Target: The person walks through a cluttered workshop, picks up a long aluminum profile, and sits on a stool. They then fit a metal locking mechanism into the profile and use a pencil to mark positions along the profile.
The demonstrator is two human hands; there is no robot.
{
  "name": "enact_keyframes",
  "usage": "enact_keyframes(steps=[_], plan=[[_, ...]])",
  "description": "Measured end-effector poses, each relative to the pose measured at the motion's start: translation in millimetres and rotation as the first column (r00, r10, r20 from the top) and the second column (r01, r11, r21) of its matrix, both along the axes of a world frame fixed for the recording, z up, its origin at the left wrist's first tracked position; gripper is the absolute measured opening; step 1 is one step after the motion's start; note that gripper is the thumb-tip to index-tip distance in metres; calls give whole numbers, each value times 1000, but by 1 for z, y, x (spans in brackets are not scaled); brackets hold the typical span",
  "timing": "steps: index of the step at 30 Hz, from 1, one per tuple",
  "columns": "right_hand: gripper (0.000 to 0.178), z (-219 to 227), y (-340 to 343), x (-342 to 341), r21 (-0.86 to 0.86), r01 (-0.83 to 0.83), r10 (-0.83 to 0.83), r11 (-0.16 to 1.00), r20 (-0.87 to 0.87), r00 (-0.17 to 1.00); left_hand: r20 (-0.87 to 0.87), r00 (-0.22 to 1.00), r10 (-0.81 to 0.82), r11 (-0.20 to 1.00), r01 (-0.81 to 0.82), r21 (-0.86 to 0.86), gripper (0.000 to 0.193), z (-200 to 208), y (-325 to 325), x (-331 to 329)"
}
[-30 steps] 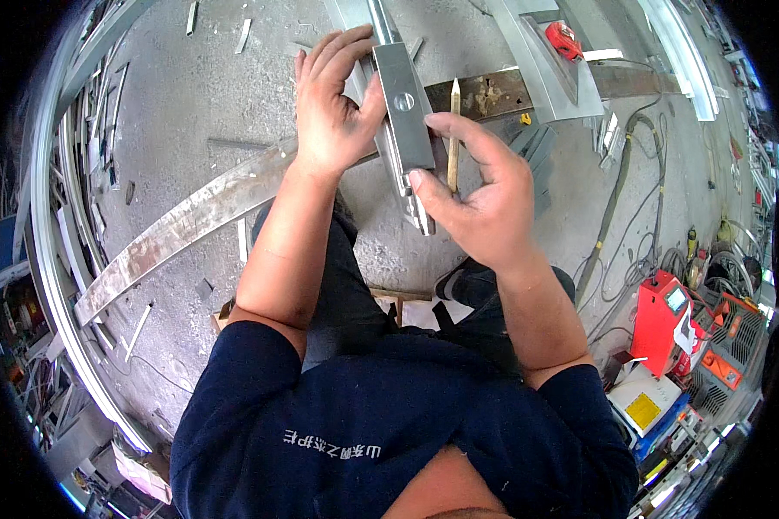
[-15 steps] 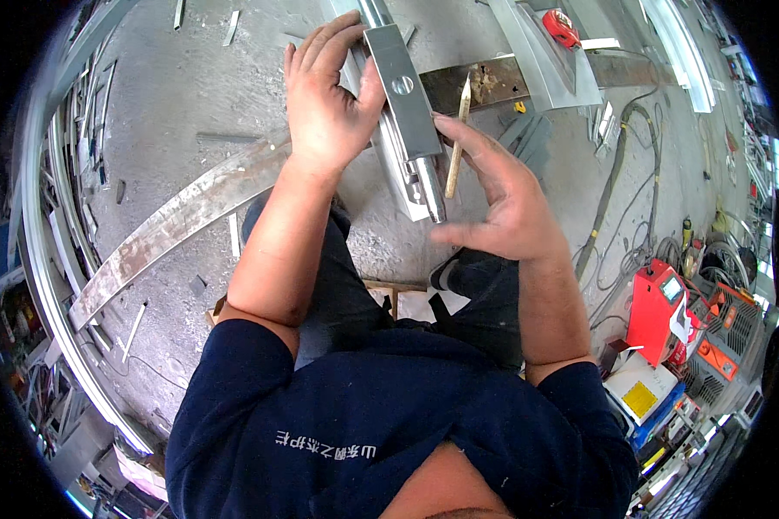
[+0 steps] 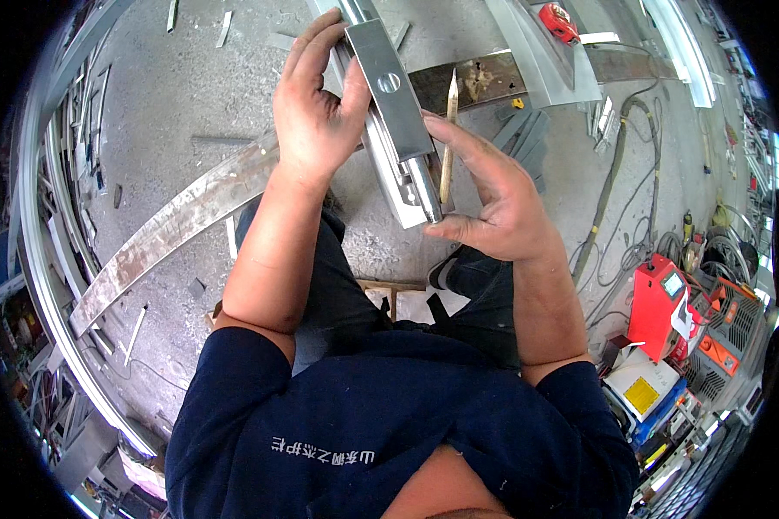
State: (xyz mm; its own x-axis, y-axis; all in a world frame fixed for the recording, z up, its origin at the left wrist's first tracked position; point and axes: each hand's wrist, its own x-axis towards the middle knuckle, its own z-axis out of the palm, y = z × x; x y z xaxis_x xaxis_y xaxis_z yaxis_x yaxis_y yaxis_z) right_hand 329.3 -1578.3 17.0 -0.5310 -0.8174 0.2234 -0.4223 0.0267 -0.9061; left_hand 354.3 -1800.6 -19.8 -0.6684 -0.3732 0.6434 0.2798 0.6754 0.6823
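The metal block (image 3: 389, 108) lies between left hand (image 3: 318, 125) and right hand (image 3: 498, 203), its long axis slanting toward the metal strip's near end (image 3: 405, 211). Right thumb and forefinger gape beside the rod (image 3: 426, 190); neither grip is clear.

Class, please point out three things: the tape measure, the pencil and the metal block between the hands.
Tape measure (image 3: 558, 22): head view, on its red case.
Pencil (image 3: 452, 99): head view, on its upper shaft.
Metal block (image 3: 396, 114): head view, on its flat face.
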Motion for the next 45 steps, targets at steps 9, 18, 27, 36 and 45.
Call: enact_keyframes(steps=[9, 18, 27, 36, 45], plan=[[91, 3, 0, -2, 29, 2, -1, 1000, -62, 998, 3, 1000, 1, 1000, -1, 6, 36, -6, -9, 0], [87, -1, 2, 1, 13, 31, -31, 999, 50, 998, 41, 999, -10, 1000, 9, 25, 37, -3, -7, 2], [82, -3, 3, 2, -28, 9, -7, 1000, 83, 997, 151, 961, -232, 968, 243, -61, 81, 2, -25, 15], [82, -2, 4, -2, -12, 1, 0, 1000, 75, 997, 374, 894, -248, 905, 351, -238, 156, 24, -25, 29], [84, 2, 3, -3, 14, -13, 13, 1000, 7, 1000, 448, 853, -266, 939, 335, -79, 150, 25, -10, 36]])
